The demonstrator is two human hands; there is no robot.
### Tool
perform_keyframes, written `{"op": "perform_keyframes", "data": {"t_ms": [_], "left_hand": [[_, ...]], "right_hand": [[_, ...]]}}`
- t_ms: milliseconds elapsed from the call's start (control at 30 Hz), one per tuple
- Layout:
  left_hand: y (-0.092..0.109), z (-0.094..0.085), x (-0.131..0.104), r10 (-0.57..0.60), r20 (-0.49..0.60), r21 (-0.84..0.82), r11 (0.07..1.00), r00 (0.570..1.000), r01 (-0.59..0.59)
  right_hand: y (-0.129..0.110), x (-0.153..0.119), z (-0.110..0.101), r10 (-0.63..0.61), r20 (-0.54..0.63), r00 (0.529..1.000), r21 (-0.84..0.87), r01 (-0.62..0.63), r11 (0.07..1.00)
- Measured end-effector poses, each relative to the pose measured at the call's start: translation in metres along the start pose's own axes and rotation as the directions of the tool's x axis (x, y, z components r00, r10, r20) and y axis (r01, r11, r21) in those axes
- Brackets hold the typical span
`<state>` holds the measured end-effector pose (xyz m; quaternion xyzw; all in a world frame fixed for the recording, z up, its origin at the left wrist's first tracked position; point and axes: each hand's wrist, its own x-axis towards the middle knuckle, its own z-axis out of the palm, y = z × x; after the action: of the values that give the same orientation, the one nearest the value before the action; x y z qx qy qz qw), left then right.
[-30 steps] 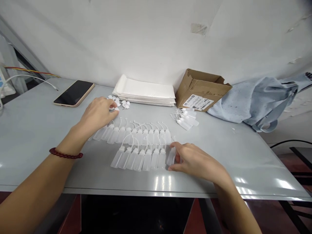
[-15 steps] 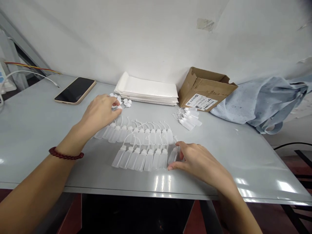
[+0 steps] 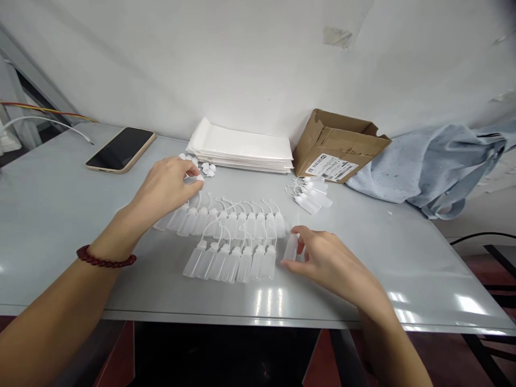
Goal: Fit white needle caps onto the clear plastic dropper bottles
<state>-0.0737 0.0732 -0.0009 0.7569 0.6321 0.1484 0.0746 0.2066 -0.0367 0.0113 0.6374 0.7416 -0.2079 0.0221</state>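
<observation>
Grey surface [image 3: 382, 236] spans the view. Cardboard box [image 3: 346, 151] at far right; stack of white packets [image 3: 245, 144] at far middle. Two lines of small translucent bottles between the arms: longer far row [image 3: 231, 223], shorter near row [image 3: 231, 265], thin stems mostly toward the far side. Right hand [image 3: 332, 257] holds a single bottle [image 3: 291, 247] between thumb and fingers, just right of the near row; whether it is lifted, cannot tell. Left hand [image 3: 167, 183], narrow at the fingertips, beyond the far row's left part; a white piece [image 3: 199, 178] shows between thumb and forefinger, firmness unclear. Loose pieces [image 3: 208, 169] just beyond. My judgement: squeeze the bottle lightly, plastic looks soft; keep the left wrist above the far row's stems; pinch one piece only, by its edges.
</observation>
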Motion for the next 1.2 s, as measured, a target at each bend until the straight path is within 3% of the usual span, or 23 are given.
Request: {"op": "perform_keyframes", "data": {"t_ms": [100,167,300,467,600,933,1200], "left_hand": [[0.010,-0.004,-0.004,-0.072,0.039,-0.173,0.982,0.997,0.078],[0.018,-0.004,-0.008,-0.056,0.127,-0.363,0.927,0.990,0.099],[0.036,0.002,-0.020,0.147,0.306,-0.636,0.767,0.940,0.087],[0.057,0.008,-0.036,0.381,0.312,-0.791,0.612,0.871,0.016],[0.066,0.006,-0.044,0.444,0.317,-0.837,0.546,0.838,0.027],[0.074,0.005,-0.047,0.316,0.281,-0.840,0.538,0.906,0.072],[0.072,0.005,-0.043,0.318,0.415,-0.788,0.594,0.852,0.163]], "right_hand": [[0.005,0.000,-0.004,-0.013,-0.095,0.995,0.169,0.029,0.985],[0.005,0.000,-0.006,-0.031,-0.155,0.987,0.272,0.073,0.960],[-0.001,0.001,-0.004,-0.116,-0.228,0.967,0.437,0.208,0.875],[-0.006,0.004,0.004,-0.203,-0.235,0.951,0.478,0.295,0.828],[-0.006,0.009,0.009,-0.254,-0.227,0.940,0.450,0.333,0.829],[-0.007,0.015,0.019,-0.300,-0.319,0.899,0.328,0.402,0.855],[-0.009,0.015,0.021,-0.327,-0.320,0.889,0.281,0.418,0.864]]}}
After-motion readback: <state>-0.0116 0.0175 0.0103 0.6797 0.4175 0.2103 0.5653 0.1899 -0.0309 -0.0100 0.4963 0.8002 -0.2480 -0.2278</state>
